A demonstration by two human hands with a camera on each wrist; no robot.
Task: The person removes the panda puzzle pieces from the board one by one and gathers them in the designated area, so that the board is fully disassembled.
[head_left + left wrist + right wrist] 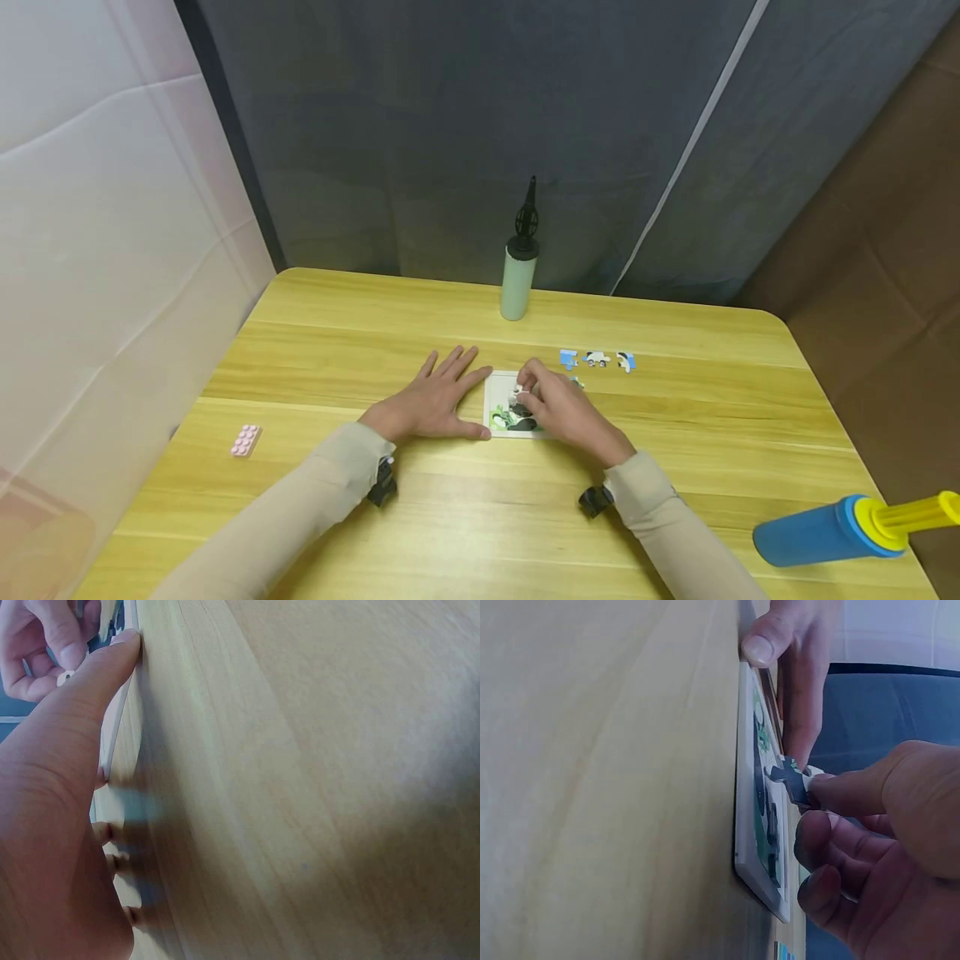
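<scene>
A small white puzzle tray (pixel 497 400) with a green and black picture lies flat on the wooden table (pixel 675 433). My left hand (pixel 450 398) rests flat beside it, fingers spread, with the thumb (pixel 112 660) and a finger against the tray's left edge (pixel 118 735). My right hand (pixel 527 393) hovers over the tray and pinches a puzzle piece (pixel 791 780) between its fingertips, just above the tray (pixel 759 825). Three loose pieces (pixel 596 359) lie in a row behind the tray, and another small piece peeks out by the right hand's knuckles.
A pale green hand pump (pixel 519 279) stands upright at the back of the table. A blue and yellow pump (pixel 847 527) lies at the front right corner. A pink brick (pixel 246 439) sits near the left edge. Dark curtains hang behind.
</scene>
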